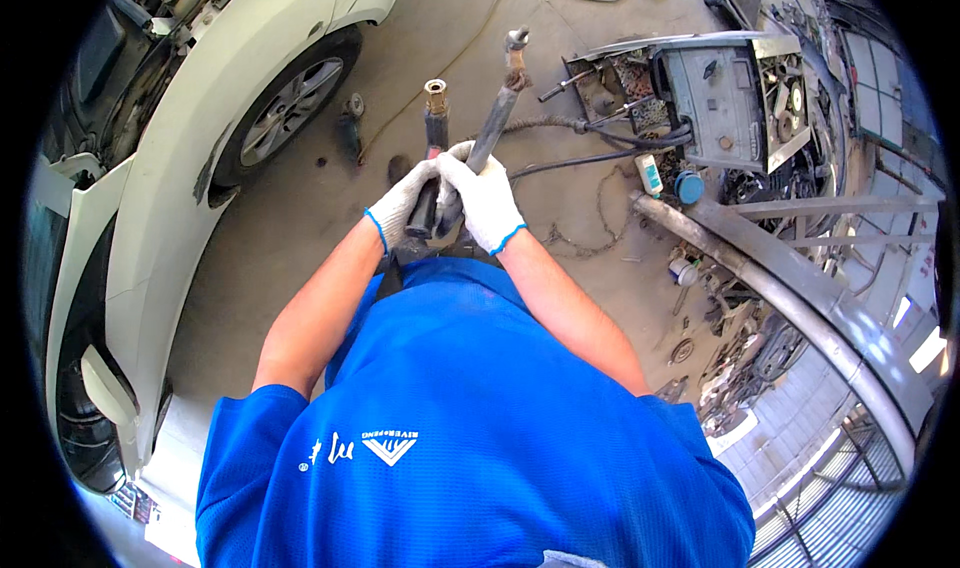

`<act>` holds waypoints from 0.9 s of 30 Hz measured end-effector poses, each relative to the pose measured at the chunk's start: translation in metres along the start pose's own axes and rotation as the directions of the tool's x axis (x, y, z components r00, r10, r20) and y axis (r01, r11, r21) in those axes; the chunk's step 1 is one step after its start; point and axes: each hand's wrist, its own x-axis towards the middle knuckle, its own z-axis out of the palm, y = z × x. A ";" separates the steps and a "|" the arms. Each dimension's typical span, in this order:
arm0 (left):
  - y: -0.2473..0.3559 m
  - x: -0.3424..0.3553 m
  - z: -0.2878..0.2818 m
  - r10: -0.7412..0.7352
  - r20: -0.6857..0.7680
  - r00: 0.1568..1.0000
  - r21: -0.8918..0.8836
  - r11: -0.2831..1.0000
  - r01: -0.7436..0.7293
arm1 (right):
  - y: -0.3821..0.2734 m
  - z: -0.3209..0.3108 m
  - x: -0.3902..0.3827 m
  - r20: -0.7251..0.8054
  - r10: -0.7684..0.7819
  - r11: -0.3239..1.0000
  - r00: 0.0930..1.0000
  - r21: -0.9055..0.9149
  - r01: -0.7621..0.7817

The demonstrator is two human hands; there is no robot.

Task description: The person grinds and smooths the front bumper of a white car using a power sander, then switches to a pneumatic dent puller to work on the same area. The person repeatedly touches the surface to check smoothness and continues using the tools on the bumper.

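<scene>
My left hand (pixel 401 200), in a white glove with a blue cuff, grips a dark tubular piece (pixel 436 121) with a red band and a brass fitting (pixel 435 96) at its top. My right hand (pixel 482 205), gloved alike, is closed around a longer grey-black tubular piece (pixel 497 118) that slants up to the right and ends in a corroded metal tip (pixel 516 48). The two hands meet in front of my blue shirt, their fingers partly hidden behind one another and the pieces. A thick cable (pixel 545 126) runs off to the right behind them.
A white car (pixel 160 188) with its wheel (pixel 290 108) stands at left. A power tool (pixel 352 118) lies beside it. At right are a metal machine (pixel 710 103), a white bottle (pixel 649 175), a blue round container (pixel 689 188), a long curved metal beam (pixel 760 283) and scattered parts.
</scene>
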 end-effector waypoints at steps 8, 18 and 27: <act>-0.011 0.061 0.041 -0.050 -0.183 0.982 -0.026 0.999 0.046 | -0.079 -0.103 0.070 0.413 0.207 0.900 0.887 -0.436 -0.008; -0.012 0.133 0.114 0.037 -0.474 0.880 0.289 0.950 0.116 | -0.262 -0.430 0.373 -0.015 -0.102 -0.718 0.995 -0.691 -0.084; -0.020 0.168 0.136 0.066 -0.506 0.860 0.274 0.958 0.087 | -0.289 -0.525 0.476 -0.345 0.132 -0.779 0.929 -0.616 -0.118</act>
